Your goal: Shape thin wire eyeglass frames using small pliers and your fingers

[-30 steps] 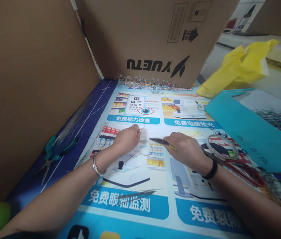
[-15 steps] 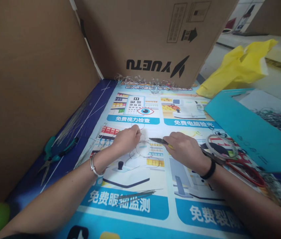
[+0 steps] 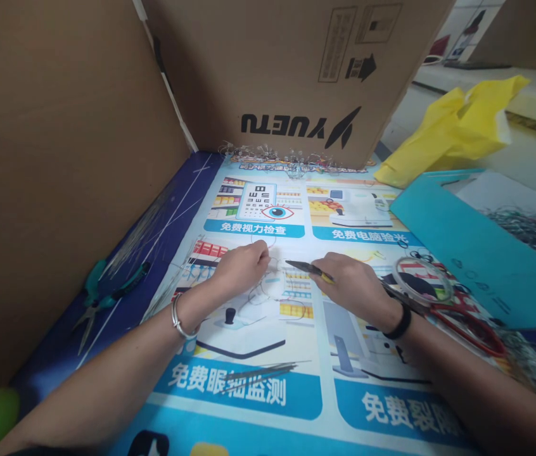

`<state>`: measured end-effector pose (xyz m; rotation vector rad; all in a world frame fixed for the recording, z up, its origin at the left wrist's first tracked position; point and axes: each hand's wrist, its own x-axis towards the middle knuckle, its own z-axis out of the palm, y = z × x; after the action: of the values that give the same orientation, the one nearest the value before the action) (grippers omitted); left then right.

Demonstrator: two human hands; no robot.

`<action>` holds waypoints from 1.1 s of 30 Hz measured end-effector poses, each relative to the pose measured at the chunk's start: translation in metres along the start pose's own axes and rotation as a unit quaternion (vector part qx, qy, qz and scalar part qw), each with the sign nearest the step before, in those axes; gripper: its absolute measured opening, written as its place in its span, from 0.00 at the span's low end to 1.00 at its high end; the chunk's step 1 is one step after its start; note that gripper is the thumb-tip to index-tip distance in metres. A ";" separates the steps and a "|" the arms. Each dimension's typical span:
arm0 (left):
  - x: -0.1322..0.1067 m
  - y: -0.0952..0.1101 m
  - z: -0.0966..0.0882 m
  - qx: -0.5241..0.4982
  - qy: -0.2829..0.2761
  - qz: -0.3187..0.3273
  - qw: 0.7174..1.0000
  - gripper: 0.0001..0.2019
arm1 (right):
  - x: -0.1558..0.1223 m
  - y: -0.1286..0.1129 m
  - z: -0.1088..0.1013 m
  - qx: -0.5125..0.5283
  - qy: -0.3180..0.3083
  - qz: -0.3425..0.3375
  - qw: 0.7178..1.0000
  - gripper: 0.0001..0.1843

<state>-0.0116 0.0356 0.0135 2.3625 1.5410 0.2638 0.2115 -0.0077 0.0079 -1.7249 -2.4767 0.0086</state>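
My left hand (image 3: 242,267) is closed in a pinch above the printed sheet. A thin wire (image 3: 264,303) curls in loops around and below its fingertips; the pinched part is hidden. Wrapped round the handles of needle-nose pliers (image 3: 300,266), my right hand (image 3: 350,282) is closed too. The pliers' dark tip points left, a short gap away from my left fingertips. Part of a yellow handle shows at my right fingers. Nearer me, a small bundle of straight wires (image 3: 268,372) lies on the sheet.
Teal-handled pliers (image 3: 94,297) and long wires (image 3: 135,237) lie at left. Red-handled scissors (image 3: 470,332) and a clear round ring-shaped item (image 3: 422,278) are by my right forearm. A blue box (image 3: 462,244) holds tangled wire bits. Cardboard walls (image 3: 287,69) stand behind; a yellow bag (image 3: 443,130) lies right.
The pliers' tip has shifted very slightly right and up, and my left hand has moved a touch right. Otherwise the scene looks the same.
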 end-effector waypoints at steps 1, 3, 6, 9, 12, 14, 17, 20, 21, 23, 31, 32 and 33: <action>-0.001 -0.001 0.000 -0.007 0.003 0.011 1.000 0.06 | 0.000 0.000 0.000 0.003 -0.005 0.003 1.000 0.10; -0.002 -0.003 -0.001 -0.022 0.011 0.033 0.999 0.06 | 0.001 0.001 0.000 0.008 -0.011 0.009 1.000 0.10; -0.002 -0.004 0.000 -0.054 0.040 0.065 0.996 0.05 | 0.001 0.002 0.001 0.013 -0.010 0.013 1.000 0.09; -0.002 -0.003 0.001 -0.088 0.067 0.094 0.989 0.06 | 0.001 0.003 0.002 0.018 -0.009 0.011 1.000 0.09; -0.002 -0.001 0.003 -0.108 0.080 0.120 0.984 0.07 | 0.001 0.003 0.002 0.018 -0.009 0.012 1.000 0.09; -0.001 0.000 0.005 -0.112 0.088 0.129 0.981 0.08 | 0.001 0.003 0.002 0.016 -0.007 0.011 1.000 0.10; 0.001 0.001 0.008 -0.111 0.089 0.133 0.981 0.08 | 0.002 0.002 0.001 0.016 -0.008 0.010 1.000 0.10; 0.003 0.002 0.009 -0.106 0.082 0.134 0.982 0.08 | 0.002 0.001 0.000 0.017 -0.010 0.014 1.000 0.10; 0.003 0.002 0.009 -0.105 0.079 0.134 0.982 0.08 | 0.002 0.001 0.000 0.018 -0.009 0.015 1.000 0.10; 0.002 0.002 0.009 -0.107 0.072 0.129 0.983 0.08 | 0.001 0.002 0.000 0.025 -0.009 0.012 1.000 0.11; 0.001 0.004 0.013 -0.106 0.037 0.072 0.991 0.08 | 0.002 0.013 -0.004 0.010 -0.011 -0.015 1.000 0.11; 0.001 0.004 0.013 -0.101 0.037 0.071 0.992 0.08 | 0.002 0.013 -0.005 -0.004 -0.009 -0.020 1.000 0.11; 0.001 0.005 0.014 -0.096 0.037 0.073 0.992 0.08 | 0.002 0.014 -0.005 -0.017 -0.007 -0.027 0.999 0.11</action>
<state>-0.0026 0.0327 0.0021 2.3366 1.3108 0.5161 0.2240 -0.0011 0.0121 -1.6761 -2.5463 -0.0266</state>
